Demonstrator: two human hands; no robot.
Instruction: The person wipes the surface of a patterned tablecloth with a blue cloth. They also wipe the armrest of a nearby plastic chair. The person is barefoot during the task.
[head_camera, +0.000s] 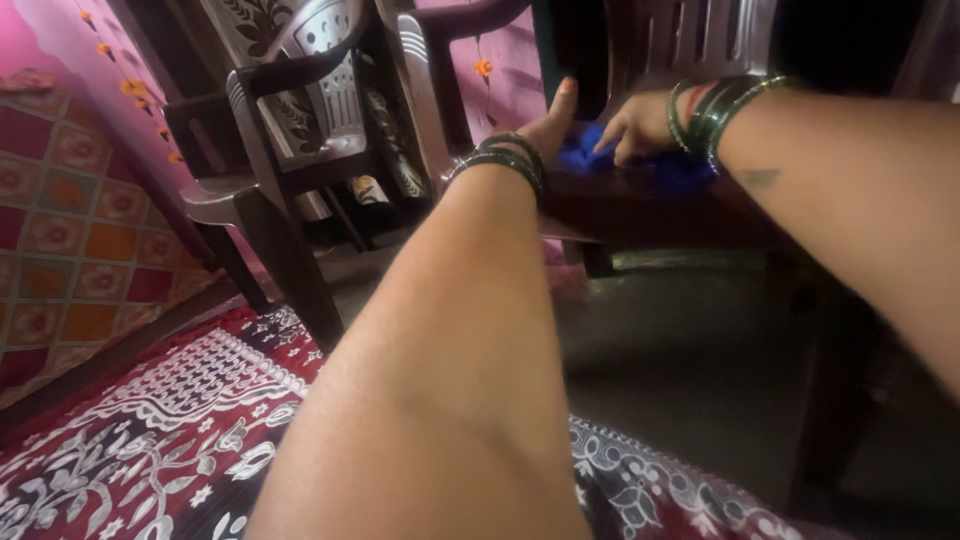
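Observation:
Both my arms reach forward to the seat of a dark brown plastic chair (640, 205). A crumpled blue cloth (588, 152) lies on that seat. My left hand (552, 122) rests on the cloth's left side, thumb raised, with dark bangles on the wrist. My right hand (632, 126) presses its fingers down onto the cloth from the right, green and dark bangles at the wrist. Whether either hand has closed on the cloth is hard to tell, since the fingers are partly hidden and blurred.
Stacked dark plastic chairs (300, 110) stand to the left. A red and white patterned mat (170, 420) covers the floor below. A tiled wall (60, 230) and pink wall are at left. Grey floor (680, 360) lies under the chair.

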